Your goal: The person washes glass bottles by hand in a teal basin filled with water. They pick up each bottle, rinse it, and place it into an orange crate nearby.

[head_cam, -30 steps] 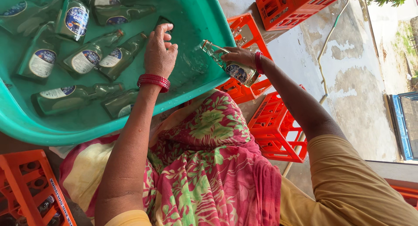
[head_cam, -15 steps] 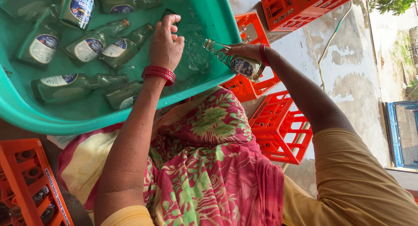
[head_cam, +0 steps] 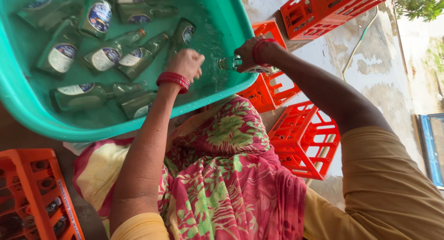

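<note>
Where a second ago the right hand (head_cam: 247, 52) held its clear glass bottle (head_cam: 245, 66) out past the edge of the green tub (head_cam: 27, 110), level and in the air, it has now drawn in and lies at the tub's rim, the bottle's neck pointing in over the soapy water. The left hand (head_cam: 187, 64), which was flat and spread with the fingers stretched toward that bottle, has curled into a loose fist just above the water; whether it pinches anything I cannot tell, since the fingers are folded away from the camera. I take it the bottle is on its way into or out of the wash, though that is only a reading of how it lies. From the head camera, the only view there is, the right hand is wrapped around the bottle's body, fingers pressed about it, so the glass shows only at the neck on one side and a little of the labelled body below the wrist. The bottle lies crosswise, touching or just over the rim, near the left fist but apart from it. Other labelled bottles (head_cam: 99, 18) lie on their sides in the water farther in. Orange crates (head_cam: 305, 140) stand beyond the tub and beside the person's flowered cloth (head_cam: 222, 175).
</note>
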The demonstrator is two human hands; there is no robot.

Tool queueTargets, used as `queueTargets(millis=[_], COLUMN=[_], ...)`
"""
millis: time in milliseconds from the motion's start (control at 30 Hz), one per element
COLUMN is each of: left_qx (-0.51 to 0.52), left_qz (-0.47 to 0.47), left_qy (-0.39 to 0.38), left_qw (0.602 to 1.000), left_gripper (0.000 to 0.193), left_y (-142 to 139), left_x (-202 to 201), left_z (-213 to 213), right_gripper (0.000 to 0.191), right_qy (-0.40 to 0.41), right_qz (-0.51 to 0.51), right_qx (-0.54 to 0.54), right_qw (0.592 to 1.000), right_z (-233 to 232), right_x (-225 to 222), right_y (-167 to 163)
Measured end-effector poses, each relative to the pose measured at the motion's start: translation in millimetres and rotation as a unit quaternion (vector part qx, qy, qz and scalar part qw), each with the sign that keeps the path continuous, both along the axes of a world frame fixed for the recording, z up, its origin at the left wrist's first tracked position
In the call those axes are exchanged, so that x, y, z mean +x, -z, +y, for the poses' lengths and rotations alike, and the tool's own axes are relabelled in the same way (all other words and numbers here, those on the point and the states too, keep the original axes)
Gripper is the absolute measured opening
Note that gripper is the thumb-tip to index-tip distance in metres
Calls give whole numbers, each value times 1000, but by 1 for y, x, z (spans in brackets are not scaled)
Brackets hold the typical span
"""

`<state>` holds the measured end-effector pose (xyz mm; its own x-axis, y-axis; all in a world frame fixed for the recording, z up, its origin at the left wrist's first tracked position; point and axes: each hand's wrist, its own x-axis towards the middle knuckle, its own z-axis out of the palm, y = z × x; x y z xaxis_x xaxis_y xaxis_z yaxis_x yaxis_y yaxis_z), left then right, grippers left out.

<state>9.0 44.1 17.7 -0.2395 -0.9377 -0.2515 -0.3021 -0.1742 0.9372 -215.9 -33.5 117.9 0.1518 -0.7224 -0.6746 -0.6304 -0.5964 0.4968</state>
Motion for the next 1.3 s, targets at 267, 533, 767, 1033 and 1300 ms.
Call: queueTargets(millis=[267,533,767,1033,1300], left_qx=[60,-78,-162,-176,-198], left_qz=[464,420,451,546,545], left_qy=[-64,-240,-280,-308,-396], left_qw=[882,872,832,758,712], left_gripper=[94,58,40,48,50], left_y=[-42,-81,-102,-85,-82], left_x=[7,19,35,71,120], left_z=[61,145,182,173,212], right_gripper=[91,108,84,77,67], right_qy=[-220,-304,-30,83,72], right_qz=[-454,-582,-798,-742,-692], right_qx=[-194,-165,72,113,65], right_qw=[841,736,598,656,715], right_z=[101,164,144,146,133], right_x=[38,50,1,-27,9], right_y=[-51,-73,-94,-51,9])
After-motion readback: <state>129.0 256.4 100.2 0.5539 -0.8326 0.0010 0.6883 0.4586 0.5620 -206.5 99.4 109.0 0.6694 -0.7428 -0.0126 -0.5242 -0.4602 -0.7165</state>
